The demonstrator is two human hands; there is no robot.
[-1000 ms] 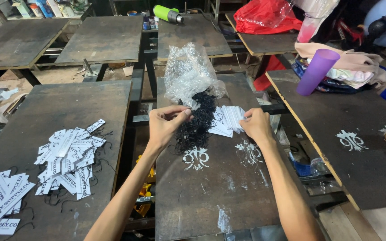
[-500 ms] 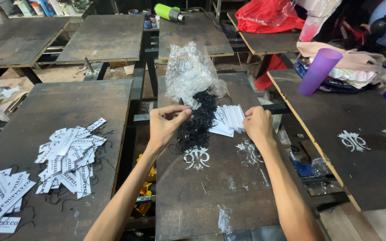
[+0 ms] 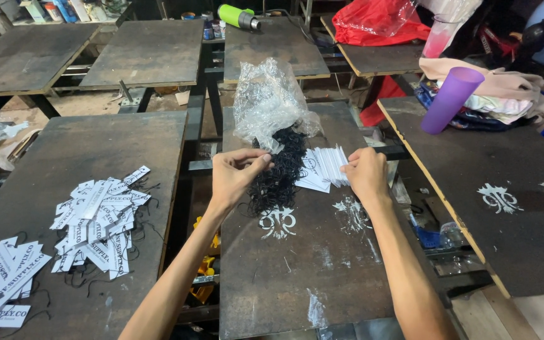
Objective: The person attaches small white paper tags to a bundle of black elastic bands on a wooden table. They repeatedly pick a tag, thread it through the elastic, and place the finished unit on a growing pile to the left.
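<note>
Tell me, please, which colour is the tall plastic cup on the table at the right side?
The cup is purple; the head view shows it clearly.

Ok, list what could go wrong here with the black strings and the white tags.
1. The left hand picks at the tangled pile of black strings; several loops may come up together.
2. The right hand fingers the fanned stack of white tags, which lies near the board's right edge; a nudge could push tags off.
3. The clear plastic bag overhangs the strings and could snag.

Crinkled glossy plastic bag (image 3: 267, 99), matt paper tags (image 3: 323, 169)
</note>
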